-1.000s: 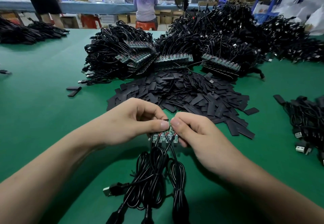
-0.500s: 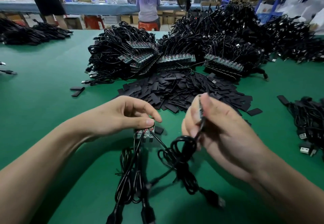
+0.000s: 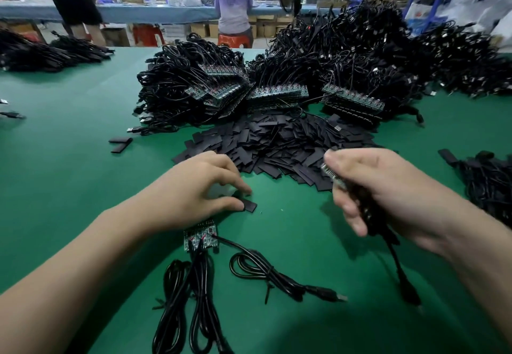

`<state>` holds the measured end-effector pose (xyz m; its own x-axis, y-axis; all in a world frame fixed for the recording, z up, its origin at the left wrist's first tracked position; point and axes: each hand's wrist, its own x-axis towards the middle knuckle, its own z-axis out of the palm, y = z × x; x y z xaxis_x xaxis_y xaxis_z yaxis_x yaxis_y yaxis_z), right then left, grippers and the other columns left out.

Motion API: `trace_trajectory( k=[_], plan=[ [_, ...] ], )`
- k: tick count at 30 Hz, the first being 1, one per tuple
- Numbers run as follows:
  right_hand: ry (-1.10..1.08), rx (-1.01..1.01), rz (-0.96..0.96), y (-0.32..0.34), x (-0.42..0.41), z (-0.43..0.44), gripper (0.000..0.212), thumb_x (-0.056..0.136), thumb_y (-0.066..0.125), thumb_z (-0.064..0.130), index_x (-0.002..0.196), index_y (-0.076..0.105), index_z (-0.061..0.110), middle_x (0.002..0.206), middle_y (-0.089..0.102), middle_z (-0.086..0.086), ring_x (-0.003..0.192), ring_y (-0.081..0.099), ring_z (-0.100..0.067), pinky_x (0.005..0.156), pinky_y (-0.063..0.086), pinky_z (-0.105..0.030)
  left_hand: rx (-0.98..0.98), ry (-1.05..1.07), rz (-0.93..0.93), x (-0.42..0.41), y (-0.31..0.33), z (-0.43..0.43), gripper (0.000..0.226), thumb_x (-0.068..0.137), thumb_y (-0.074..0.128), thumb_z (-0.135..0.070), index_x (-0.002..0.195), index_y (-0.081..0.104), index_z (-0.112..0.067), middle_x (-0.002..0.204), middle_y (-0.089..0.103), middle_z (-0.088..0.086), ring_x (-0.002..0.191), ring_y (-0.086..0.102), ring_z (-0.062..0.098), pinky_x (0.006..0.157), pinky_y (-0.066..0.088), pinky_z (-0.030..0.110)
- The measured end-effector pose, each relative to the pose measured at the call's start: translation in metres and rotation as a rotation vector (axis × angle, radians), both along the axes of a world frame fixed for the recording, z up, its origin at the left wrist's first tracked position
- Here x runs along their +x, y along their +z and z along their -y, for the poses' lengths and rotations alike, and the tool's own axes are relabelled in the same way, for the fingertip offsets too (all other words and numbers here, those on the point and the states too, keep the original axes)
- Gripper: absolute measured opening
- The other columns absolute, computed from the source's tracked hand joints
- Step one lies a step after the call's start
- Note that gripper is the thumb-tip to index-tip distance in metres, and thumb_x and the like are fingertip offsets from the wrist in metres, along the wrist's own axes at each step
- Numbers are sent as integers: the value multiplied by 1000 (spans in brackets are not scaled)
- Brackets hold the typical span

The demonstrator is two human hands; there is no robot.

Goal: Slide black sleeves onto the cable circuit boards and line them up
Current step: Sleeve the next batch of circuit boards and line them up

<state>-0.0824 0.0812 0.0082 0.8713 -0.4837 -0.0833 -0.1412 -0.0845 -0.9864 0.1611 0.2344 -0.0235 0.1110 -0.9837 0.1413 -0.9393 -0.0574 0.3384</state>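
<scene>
- Head view, left hand (image 3: 199, 190): lowered to the green table mat (image 3: 55, 165). Thumb and forefinger are curled and pinch a single black sleeve (image 3: 249, 205) lying flat on the mat, just in front of the sleeve pile (image 3: 277, 146).
- Right hand (image 3: 393, 187): raised off the mat, fingers curled round a cable circuit board (image 3: 333, 175). The board is motion-blurred. Its black cable (image 3: 399, 267) hangs from the palm towards the mat.
- Loose circuit boards (image 3: 200, 236): a small group lying on the mat just beside the left wrist, their coiled cables (image 3: 191, 298) trailing towards the viewer. One coil ends in a USB plug (image 3: 336, 297).
- Cable heaps (image 3: 346, 57): behind the sleeve pile, with rows of boards (image 3: 277, 94) at the front.
- Writing: white print on a black strip (image 3: 354, 113) under the right-hand row; too small to read.
- Two stray sleeves (image 3: 120, 143) lie apart to the left.
</scene>
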Motion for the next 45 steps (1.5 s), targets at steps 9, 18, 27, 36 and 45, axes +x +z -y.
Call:
trace_trajectory(
  k=[9,18,27,36,45],
  plan=[
    [-65,-315,-137,-39,19,-19,40,98,53,58,78,57,23,54,52,6,48,52,-14,63,43,-34,-91,-15,-155,-11,1,1,10,81,81,-38,84,73,-34,82,72,-21,79,67,1,73,50,17],
    [-33,-303,10,-39,19,-29,26,91,69,48,83,69,23,56,48,12,52,35,-12,50,23,-27,-279,-80,-514,-42,4,3,12,83,81,-19,95,79,-22,84,76,-7,79,71,10,77,58,39],
    [-18,-214,53,-41,19,-28,18,98,66,37,84,73,28,54,55,11,48,41,-8,44,31,-18,-446,-93,-283,-44,0,3,22,79,84,-31,100,81,-27,88,75,-15,82,69,10,69,54,35],
    [-22,-55,110,-44,20,-18,15,107,51,15,94,57,8,54,46,1,52,44,-16,55,40,-27,-458,30,-395,-42,1,2,16,74,82,-32,90,82,-28,85,76,-22,81,70,4,70,54,24],
    [0,-327,76,-44,19,-20,12,97,56,33,88,60,27,57,55,5,54,50,-15,61,42,-36,-401,-6,-378,-43,2,1,16,76,81,-34,91,82,-29,85,77,-16,82,71,11,73,54,36]
  ],
)
